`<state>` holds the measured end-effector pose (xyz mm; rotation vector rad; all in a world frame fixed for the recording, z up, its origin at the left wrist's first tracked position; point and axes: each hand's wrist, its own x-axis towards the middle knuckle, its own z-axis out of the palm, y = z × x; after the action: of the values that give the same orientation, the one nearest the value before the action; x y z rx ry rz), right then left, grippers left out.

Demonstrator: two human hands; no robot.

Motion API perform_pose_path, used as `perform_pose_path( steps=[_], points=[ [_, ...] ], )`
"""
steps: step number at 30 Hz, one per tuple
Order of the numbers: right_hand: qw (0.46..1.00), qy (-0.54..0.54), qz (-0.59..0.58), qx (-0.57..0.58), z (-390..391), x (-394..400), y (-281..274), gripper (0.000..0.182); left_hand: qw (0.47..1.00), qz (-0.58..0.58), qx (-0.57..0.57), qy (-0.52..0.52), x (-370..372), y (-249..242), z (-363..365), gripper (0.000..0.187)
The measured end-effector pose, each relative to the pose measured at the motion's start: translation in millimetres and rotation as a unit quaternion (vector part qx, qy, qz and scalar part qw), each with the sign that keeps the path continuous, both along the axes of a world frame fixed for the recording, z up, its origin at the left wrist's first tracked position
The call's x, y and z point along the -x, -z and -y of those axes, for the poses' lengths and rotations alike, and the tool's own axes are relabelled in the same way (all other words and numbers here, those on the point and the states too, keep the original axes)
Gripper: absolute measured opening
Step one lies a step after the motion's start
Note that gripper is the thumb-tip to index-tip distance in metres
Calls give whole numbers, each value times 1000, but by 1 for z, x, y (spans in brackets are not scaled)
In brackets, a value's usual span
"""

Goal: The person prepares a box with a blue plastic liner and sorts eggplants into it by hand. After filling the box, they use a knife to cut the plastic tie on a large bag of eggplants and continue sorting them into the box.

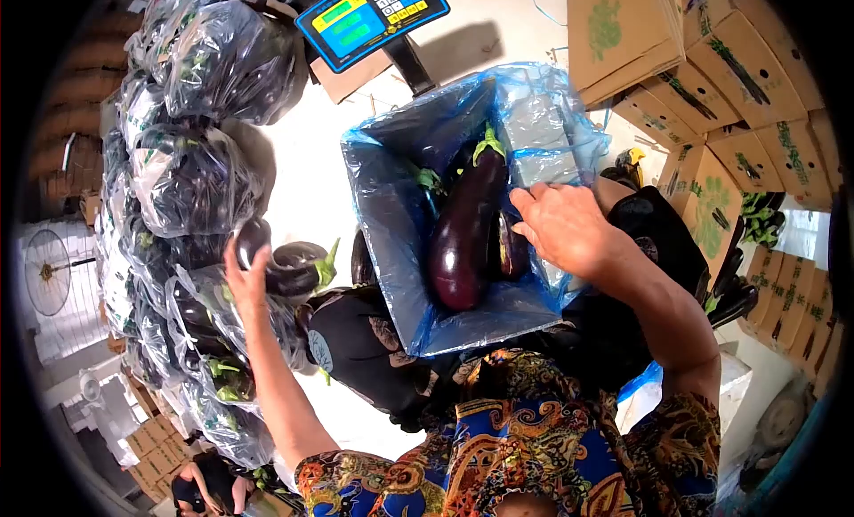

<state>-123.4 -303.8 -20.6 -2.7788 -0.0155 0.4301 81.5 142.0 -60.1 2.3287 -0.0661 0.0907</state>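
My left hand (246,277) reaches to the left with thumb and fingers apart, its fingertips right at a dark eggplant (253,236) beside the plastic bags. Another eggplant (294,272) with a green stem lies just right of that hand. Over the right side of a box lined with blue plastic (382,241) is my right hand (560,223), fingers bent and parted. Inside the box, a large glossy eggplant (467,237) lies with its green cap toward the far end. A smaller eggplant (512,250) sits beside it, below my right fingertips, and a further green cap (430,181) shows at left.
Clear bags of eggplants (191,183) are piled along the left. A digital scale (369,23) stands beyond the box. Cardboard cartons (721,81) are stacked at right, with more eggplants (734,294) below them. Another person (213,486) is at the lower left.
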Motion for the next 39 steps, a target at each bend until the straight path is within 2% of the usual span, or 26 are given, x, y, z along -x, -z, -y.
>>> perform_pose_path(
  steps=[3,4,5,7,9,11,12,15,16,17,18,19,20,21,22,24,25,26,27,28,29,30,31,34,39],
  points=[
    [1000,-13,-28,5,-8,-3,10,24,997,-56,-41,-38,21,98,-84,68],
    [999,-15,-49,9,-11,-6,10,24,993,-89,-45,-60,44,93,-69,69],
    [998,-17,-52,7,-15,-7,12,24,987,-111,-87,-71,56,106,-73,69],
    [998,-24,-58,4,-21,-10,17,25,979,-149,-101,-94,80,134,-76,69],
    [997,-21,-78,5,-28,-15,23,30,975,-119,-169,-79,100,177,-87,70],
    [993,4,-118,-6,-35,-20,24,35,978,-125,-158,-62,118,218,-93,69],
    [992,35,-111,-54,-36,-19,30,38,979,-131,-123,-94,126,230,-95,65],
    [975,117,-73,-172,-36,-9,55,44,931,4,-345,-122,111,222,-92,66],
    [969,135,-53,-197,-39,-4,59,45,951,141,-275,-19,96,190,-80,70],
    [962,152,-35,-224,-41,-1,61,46,969,138,-203,0,82,151,-57,63],
    [961,150,-62,-222,-40,-1,56,46,998,58,36,12,68,114,-27,50],
    [977,105,-90,-162,-41,-4,48,45,992,-35,119,27,62,55,14,42],
    [986,62,-117,-101,-41,-8,39,44,987,-105,111,52,59,3,53,45],
    [989,20,-144,-39,-40,-10,32,42,981,-129,120,78,62,-38,91,43],
    [990,7,-141,-4,-38,-9,29,34,971,-116,126,168,61,-53,115,45],
    [997,35,-58,21,-30,-7,24,29,913,-241,140,297,67,-90,172,49],
    [998,50,-15,34,-25,-6,23,27,891,-216,114,383,69,-81,193,53],
    [997,59,19,42,-20,-4,22,23,883,-186,69,426,74,-69,215,60],
    [997,61,20,42,-16,-3,20,23,884,-121,-22,451,79,-51,234,70],
    [997,65,22,41,-14,-2,18,24,882,-70,-94,457,86,-31,251,82],
    [996,69,26,41,-10,-2,14,24,870,-122,-174,446,92,-30,268,89],
    [996,71,-2,58,-12,-2,10,25,863,-97,-225,441,95,-15,277,95],
    [997,62,22,37,-11,1,10,26,863,-141,-244,419,97,0,284,100],
    [999,40,21,4,-10,5,3,25,878,-192,-210,386,100,27,289,101],
    [994,24,103,-13,-3,11,-11,26,875,-215,-220,374,91,15,299,102]
  ],
)
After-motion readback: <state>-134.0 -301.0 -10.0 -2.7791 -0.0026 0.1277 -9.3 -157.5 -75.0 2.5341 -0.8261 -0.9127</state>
